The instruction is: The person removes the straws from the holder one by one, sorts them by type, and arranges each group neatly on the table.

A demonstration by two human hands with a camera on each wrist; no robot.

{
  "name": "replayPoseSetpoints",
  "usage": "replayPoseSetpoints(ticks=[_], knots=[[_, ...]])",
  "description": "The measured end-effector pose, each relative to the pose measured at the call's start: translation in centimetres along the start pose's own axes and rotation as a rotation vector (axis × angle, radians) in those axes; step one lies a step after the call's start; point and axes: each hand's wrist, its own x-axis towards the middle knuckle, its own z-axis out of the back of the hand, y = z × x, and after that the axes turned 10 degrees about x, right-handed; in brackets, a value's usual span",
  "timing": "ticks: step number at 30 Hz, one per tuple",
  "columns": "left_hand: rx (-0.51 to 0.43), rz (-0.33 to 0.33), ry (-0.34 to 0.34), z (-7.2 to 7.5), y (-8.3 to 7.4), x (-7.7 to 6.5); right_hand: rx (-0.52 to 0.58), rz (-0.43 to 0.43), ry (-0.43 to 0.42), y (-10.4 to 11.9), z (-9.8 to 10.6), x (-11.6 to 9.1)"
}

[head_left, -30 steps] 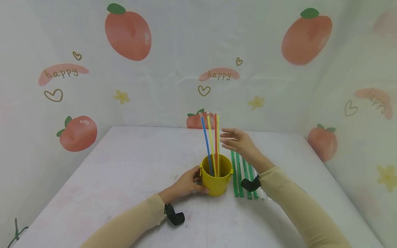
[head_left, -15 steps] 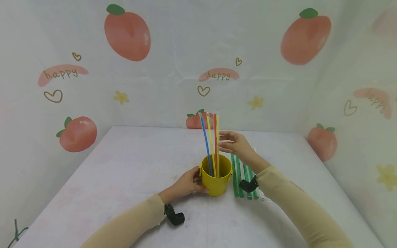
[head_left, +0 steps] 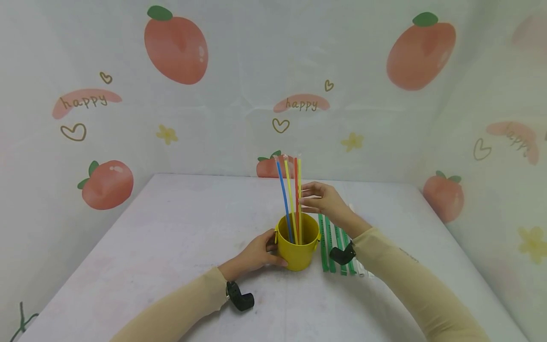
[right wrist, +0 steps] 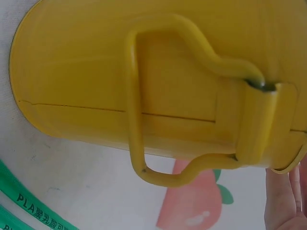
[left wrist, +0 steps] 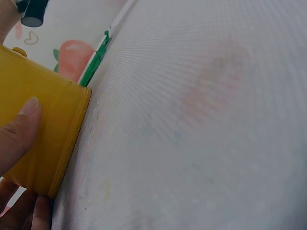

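A small yellow metal bucket (head_left: 297,256) stands upright on the table. Its side handle (right wrist: 134,96) fills much of the right wrist view. Inside it lean several drinking straws in clear wrappers: a blue straw (head_left: 283,187), a red straw (head_left: 296,178) and two yellow straws, the rightmost yellow straw (head_left: 300,178) included. My left hand (head_left: 256,253) grips the bucket's left side, its thumb (left wrist: 21,134) across the front wall. My right hand (head_left: 326,199) is beside the straws, fingers extended and apart, fingertips at the rightmost yellow straw; whether they touch it is unclear.
Several green-and-white wrapped strips (head_left: 332,251), printed "PLA", lie side by side on the table just right of the bucket, partly under my right forearm. A pale cloth covers the table (head_left: 192,218). A fruit-print curtain (head_left: 239,71) hangs behind it.
My right hand has moved slightly left and down, from beside the straws to the rightmost yellow straw. The left hand and bucket have stayed in place.
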Motion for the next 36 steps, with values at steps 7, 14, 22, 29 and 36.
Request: replayPoseSetpoints(ticks=[7,14,22,29,36], knots=[[0.013,-0.003,-0.001,0.0,0.4,0.2,-0.007,-0.007,-0.008,0.2,-0.1,0.0],[0.028,0.009,-0.005,0.1,0.3,0.2,-0.001,-0.004,-0.012,0.0,0.0,0.0],[0.034,0.020,-0.007,0.1,0.3,0.1,-0.007,0.022,-0.031,0.1,0.5,-0.2],[0.040,0.018,-0.009,0.0,0.2,0.2,0.051,0.061,-0.037,0.9,1.3,-0.7],[0.033,0.008,-0.014,0.0,0.3,0.1,0.069,0.128,-0.070,2.5,2.1,-1.1]])
